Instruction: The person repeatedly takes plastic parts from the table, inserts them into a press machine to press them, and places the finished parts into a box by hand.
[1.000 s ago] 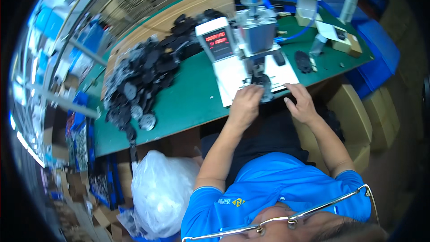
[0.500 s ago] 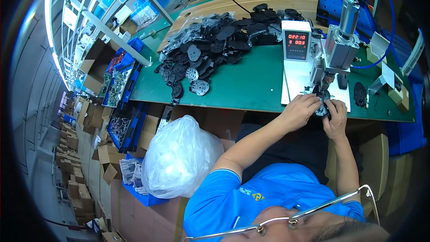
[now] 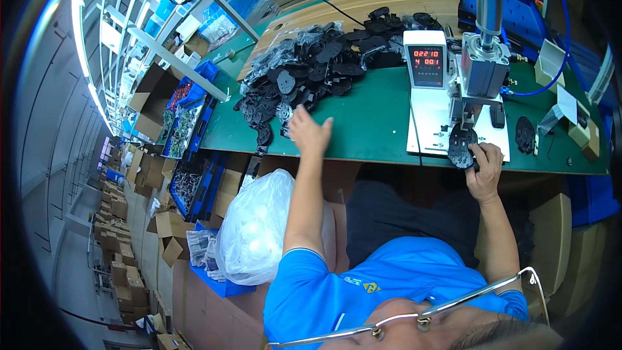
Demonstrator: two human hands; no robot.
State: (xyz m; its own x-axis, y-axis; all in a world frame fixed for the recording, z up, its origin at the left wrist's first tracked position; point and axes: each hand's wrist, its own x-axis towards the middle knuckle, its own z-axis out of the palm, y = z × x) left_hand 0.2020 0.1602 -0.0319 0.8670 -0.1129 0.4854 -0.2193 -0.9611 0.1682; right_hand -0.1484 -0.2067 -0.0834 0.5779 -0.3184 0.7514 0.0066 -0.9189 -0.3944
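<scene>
My left hand (image 3: 310,132) reaches to the near edge of a pile of black plastic parts (image 3: 311,68), thumb spread away from the fingers. A lighter, round-looking part (image 3: 284,112) lies by its fingertips; whether they touch is unclear. My right hand (image 3: 486,167) grips the near right edge of a dark oval plastic part (image 3: 462,148). That part sits beneath the head of a bench press (image 3: 483,65), on its white base (image 3: 427,123). The press head hides the part's far end.
A control box (image 3: 426,58) with red digits stands left of the press. Another oval part (image 3: 525,135) lies to the right on the green table (image 3: 369,123). Below the table's front edge is a white plastic bag (image 3: 256,233). Blue bins (image 3: 188,185) stand at the left.
My left hand has left the part under the press and moved far left to the pile. My right hand stays at the part. The view has shifted slightly.
</scene>
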